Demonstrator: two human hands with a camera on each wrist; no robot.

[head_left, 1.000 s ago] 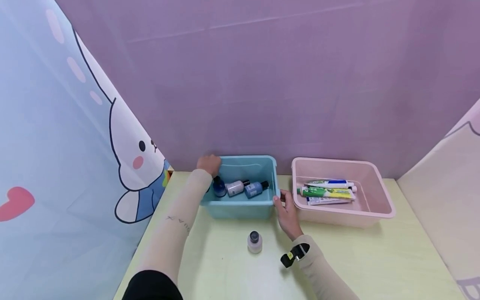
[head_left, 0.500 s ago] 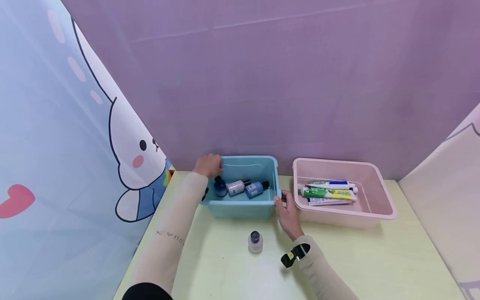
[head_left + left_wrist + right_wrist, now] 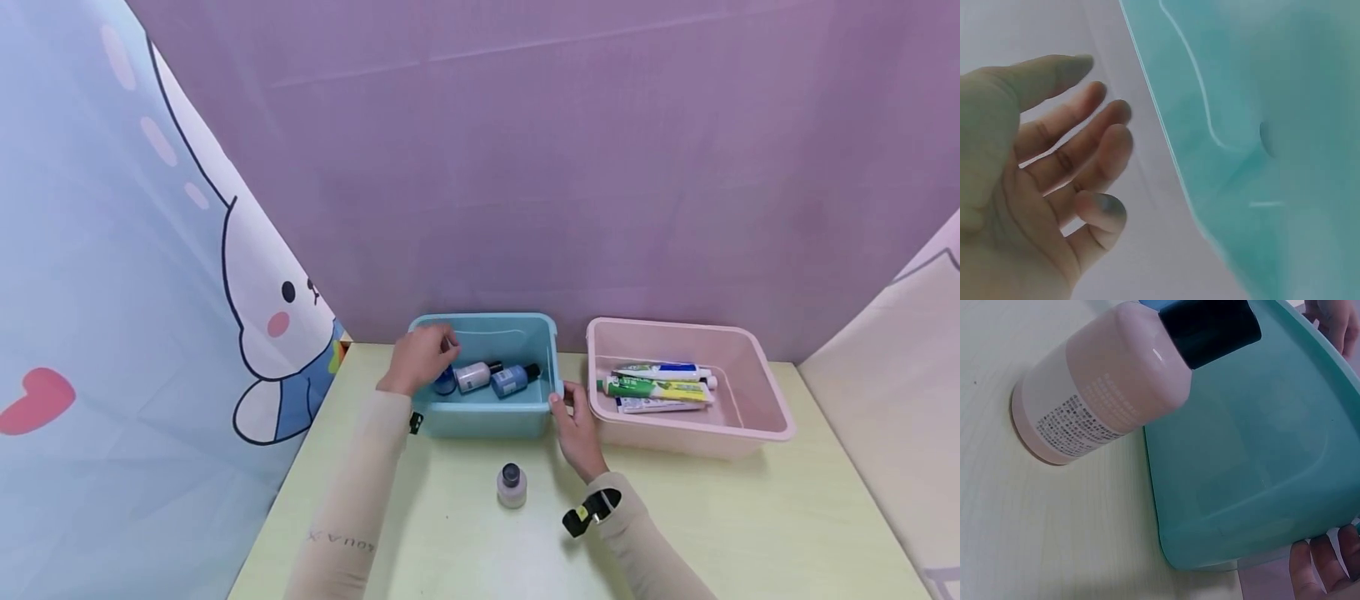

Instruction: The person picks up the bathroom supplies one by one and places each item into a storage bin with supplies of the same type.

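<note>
A teal plastic bin (image 3: 480,421) sits on the table with small dark-capped bottles lying inside: a dark blue bottle (image 3: 446,383) partly covered by my left hand, a pale pink bottle (image 3: 472,377) and a blue bottle (image 3: 512,381). My left hand (image 3: 422,357) hovers over the bin's left side, its fingers loosely bent; in the left wrist view the hand (image 3: 1054,156) holds nothing. My right hand (image 3: 579,433) grips the bin's right end, thumb at the front corner; the right wrist view shows fingertips (image 3: 1329,565) at its edge. Before the bin stands another pale pink bottle (image 3: 512,487), black-capped, upright.
Right of the teal bin is a pink bin (image 3: 693,432), close to my right hand, with several toothpaste tubes (image 3: 656,387) lying in it. A purple curtain (image 3: 525,167) rises behind the bins. Printed cloth (image 3: 135,333) borders the table (image 3: 465,558) on the left.
My left hand has come off the teal bin's left rim and moved slightly right and toward me, above the bin. The right hand, bins and bottles stay put.
</note>
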